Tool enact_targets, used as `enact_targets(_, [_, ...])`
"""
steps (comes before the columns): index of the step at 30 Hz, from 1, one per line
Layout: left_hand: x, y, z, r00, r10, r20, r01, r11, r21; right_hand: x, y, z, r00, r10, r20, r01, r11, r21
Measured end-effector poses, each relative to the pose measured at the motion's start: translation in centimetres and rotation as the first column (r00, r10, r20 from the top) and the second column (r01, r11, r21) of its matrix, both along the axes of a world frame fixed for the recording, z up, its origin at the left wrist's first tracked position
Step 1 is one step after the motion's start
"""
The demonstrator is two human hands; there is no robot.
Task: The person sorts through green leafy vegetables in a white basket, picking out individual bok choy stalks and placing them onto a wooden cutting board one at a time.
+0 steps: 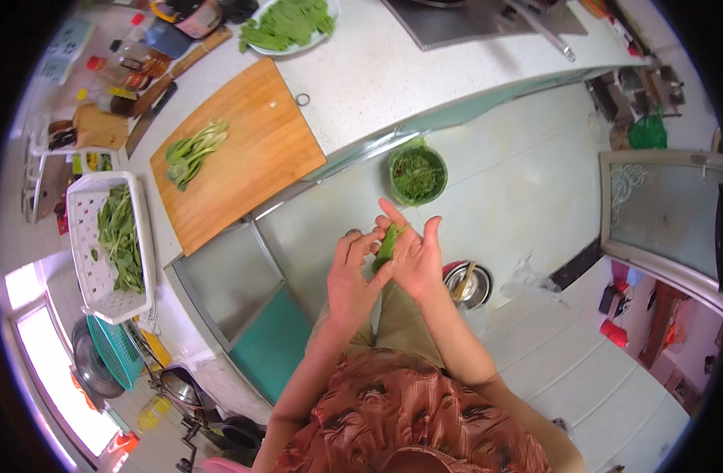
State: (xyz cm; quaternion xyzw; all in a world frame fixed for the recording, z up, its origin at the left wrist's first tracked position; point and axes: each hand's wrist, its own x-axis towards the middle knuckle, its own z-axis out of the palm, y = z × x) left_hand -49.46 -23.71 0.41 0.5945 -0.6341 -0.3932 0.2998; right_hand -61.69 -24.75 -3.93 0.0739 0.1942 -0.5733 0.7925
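Observation:
A green leaf (387, 247) with a pale stem is between my two hands, above my legs. My left hand (350, 273) has its fingers and thumb around the leaf's lower part. My right hand (417, 260) is palm up, thumb spread, with the stem end against its fingers; whether these grip it is unclear. Beyond my hands, a green-lined bin (418, 174) on the floor holds chopped-looking green scraps. On the counter to the left, a small bunch of leafy greens (196, 151) lies on a wooden cutting board (267, 142).
A white perforated basket (83, 260) of leafy greens (124, 242) stands at the left. A cleaver (150, 120) and bottles (139, 59) are behind the board. Lettuce-like leaves (287, 23) fill a plate near the cooktop (456, 23). A metal bowl (473, 285) sits right of my legs.

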Motion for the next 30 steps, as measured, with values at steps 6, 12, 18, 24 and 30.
enact_targets(6, [2.7,1.7,3.3,0.992,0.097,0.075,-0.099,0.995,0.03,3.4,0.8,4.2,0.989,0.147,-0.031,-0.148,0.988,-0.042])
enact_targets(12, [8.9,0.8,4.8,0.962,0.098,0.256,-0.07,0.991,-0.116,8.8,-0.7,5.7,0.985,0.17,0.019,-0.167,0.98,-0.11])
enact_targets(18, [18.1,-1.1,5.5,0.945,0.16,0.286,-0.096,0.97,-0.224,18.9,-3.9,6.6,0.974,0.225,0.02,-0.22,0.966,-0.134])
enact_targets(24, [26.4,-7.5,4.9,0.94,0.119,0.319,0.001,0.936,-0.352,24.4,-9.2,7.3,0.944,0.308,-0.117,-0.325,0.93,-0.174])
enact_targets(30, [31.5,-17.4,4.0,0.867,0.11,0.487,0.192,0.827,-0.529,23.4,-15.9,5.0,0.844,0.415,-0.341,-0.449,0.893,-0.025])
